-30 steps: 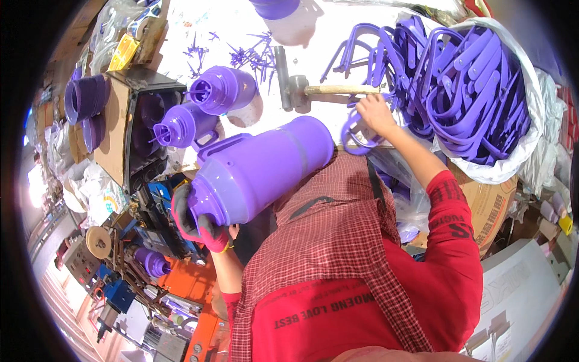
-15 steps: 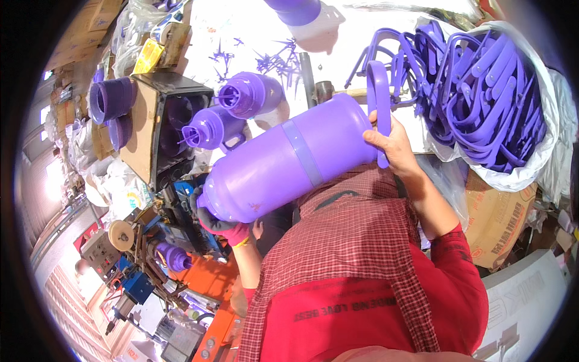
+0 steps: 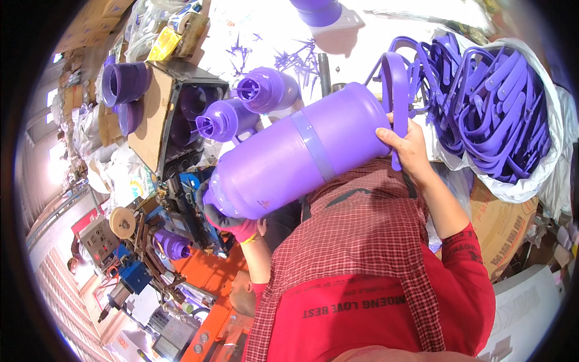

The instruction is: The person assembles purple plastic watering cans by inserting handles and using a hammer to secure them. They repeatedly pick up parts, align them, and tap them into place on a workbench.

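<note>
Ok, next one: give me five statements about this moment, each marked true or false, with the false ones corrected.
1. The left hand, in a pink and dark glove, holds the narrower end of a purple flask. True.
2. The flask stands upright on the table. False: it is held tilted over on its side, in front of the person.
3. The right hand holds a purple handle. True.
4. The right hand wears a glove. False: it is bare.
5. The heap of purple handles fills a black crate. False: it sits in a white bag.
</note>
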The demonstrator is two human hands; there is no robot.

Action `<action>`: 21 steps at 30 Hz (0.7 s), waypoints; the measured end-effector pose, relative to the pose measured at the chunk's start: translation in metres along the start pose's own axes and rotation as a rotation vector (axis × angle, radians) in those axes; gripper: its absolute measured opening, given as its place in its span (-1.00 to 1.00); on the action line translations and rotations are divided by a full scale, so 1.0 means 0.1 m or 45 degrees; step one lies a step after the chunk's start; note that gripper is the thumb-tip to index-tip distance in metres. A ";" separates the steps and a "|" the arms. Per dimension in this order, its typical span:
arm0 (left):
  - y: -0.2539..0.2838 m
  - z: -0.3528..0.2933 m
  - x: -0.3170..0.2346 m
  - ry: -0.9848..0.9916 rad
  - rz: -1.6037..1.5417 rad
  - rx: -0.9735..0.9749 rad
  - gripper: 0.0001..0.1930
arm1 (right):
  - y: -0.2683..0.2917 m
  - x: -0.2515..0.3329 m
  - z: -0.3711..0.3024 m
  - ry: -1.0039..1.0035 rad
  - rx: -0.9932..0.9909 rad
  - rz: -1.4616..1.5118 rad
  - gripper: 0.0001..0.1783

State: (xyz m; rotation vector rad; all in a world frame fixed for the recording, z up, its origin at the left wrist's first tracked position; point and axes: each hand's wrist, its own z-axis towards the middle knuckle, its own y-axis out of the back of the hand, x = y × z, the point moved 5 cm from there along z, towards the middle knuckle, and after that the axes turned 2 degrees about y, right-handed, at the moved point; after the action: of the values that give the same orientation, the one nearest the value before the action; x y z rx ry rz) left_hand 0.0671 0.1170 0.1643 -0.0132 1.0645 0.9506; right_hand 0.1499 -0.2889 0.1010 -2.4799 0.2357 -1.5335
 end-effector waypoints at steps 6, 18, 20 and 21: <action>-0.08 0.14 -0.37 -0.095 0.071 0.048 -0.54 | 0.33 0.05 -0.05 0.208 -0.090 -0.035 -0.67; -1.40 -0.46 -1.20 -0.569 -0.390 1.245 -0.41 | 0.44 1.21 0.15 0.980 0.029 -0.190 -0.62; -1.30 -0.44 -0.92 -0.136 -0.610 1.144 -0.21 | 0.19 1.23 0.07 0.722 0.612 1.027 -0.38; -1.33 -0.45 -0.67 0.305 -0.603 1.068 -0.21 | 0.05 1.16 0.09 0.390 0.821 1.449 -0.40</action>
State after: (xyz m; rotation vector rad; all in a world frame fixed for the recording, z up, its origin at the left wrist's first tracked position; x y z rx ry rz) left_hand 0.1128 -0.0289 0.1352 0.3060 1.5315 0.0318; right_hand 0.2090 -0.3212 0.1959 -1.1853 0.8501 -1.1461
